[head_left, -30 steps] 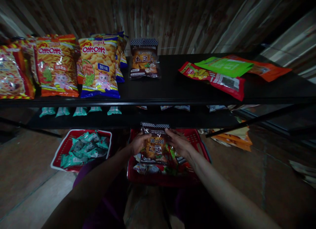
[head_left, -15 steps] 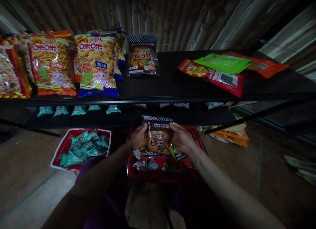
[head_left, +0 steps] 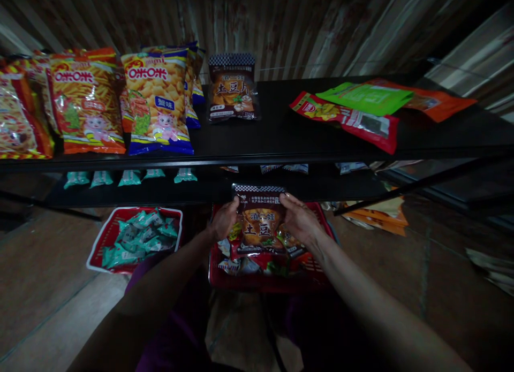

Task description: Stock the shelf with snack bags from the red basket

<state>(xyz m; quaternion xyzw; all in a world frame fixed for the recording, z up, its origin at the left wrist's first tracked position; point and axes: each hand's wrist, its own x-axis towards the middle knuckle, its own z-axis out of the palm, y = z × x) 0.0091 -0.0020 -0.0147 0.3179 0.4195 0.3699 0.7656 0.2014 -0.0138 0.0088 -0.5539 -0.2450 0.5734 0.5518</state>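
A brown bag of potato chips (head_left: 260, 222) hangs between my hands, its printed front facing me. My left hand (head_left: 225, 220) pinches its upper left edge, and my right hand (head_left: 299, 220) grips the upper right edge. Directly beneath the bag is a red basket (head_left: 265, 284) holding several snack packets, partly covered by the bag and my hands. A matching brown chip bag (head_left: 233, 91) leans upright on the black shelf above.
On the black shelf (head_left: 257, 142) stand orange snack bags (head_left: 86, 101) and blue-edged bags (head_left: 158, 104) at left. Red (head_left: 349, 123), green and orange pouches lie flat at right. A smaller red-and-white basket (head_left: 91, 249) of teal packets sits on the floor. Flattened orange packaging (head_left: 385, 217) lies right.
The view has shifted slightly. Both hands keep their hold on the chip bag, which is in nearly the same place and a little straighter to my view.
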